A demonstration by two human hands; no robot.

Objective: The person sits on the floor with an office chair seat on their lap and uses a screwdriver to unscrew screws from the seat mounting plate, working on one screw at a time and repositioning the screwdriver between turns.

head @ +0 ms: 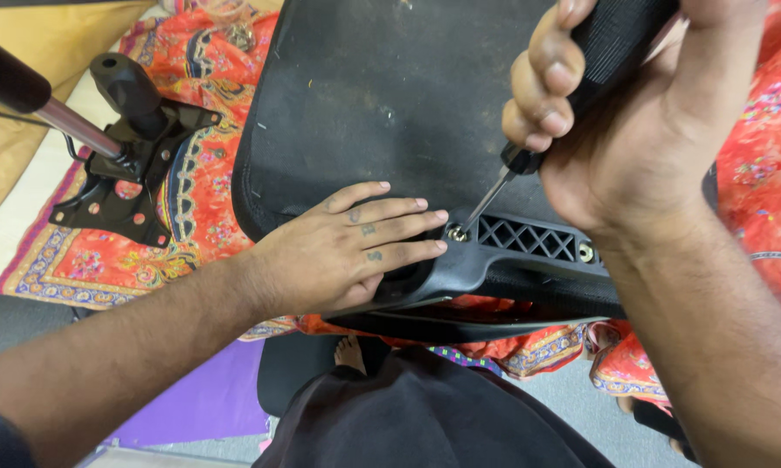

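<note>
From the head view, a black chair seat lies upside down over a bright red patterned cloth, its underside dusty and flecked with crumbs. Along the seat's near edge runs a black plastic bracket with a lattice of triangular holes and a screw at its left end (a second fastener shows at the right end). The right hand is closed around the black ribbed handle of a screwdriver, whose tip sits on the left screw. The left hand lies flat and open on the seat just left of the bracket, fingertips near the screw. Left of the seat, well apart, a black metal chair mechanism rests on the cloth. The screwdriver's handle top is cut off by the frame edge, and the seat's far side is out of view.
</note>
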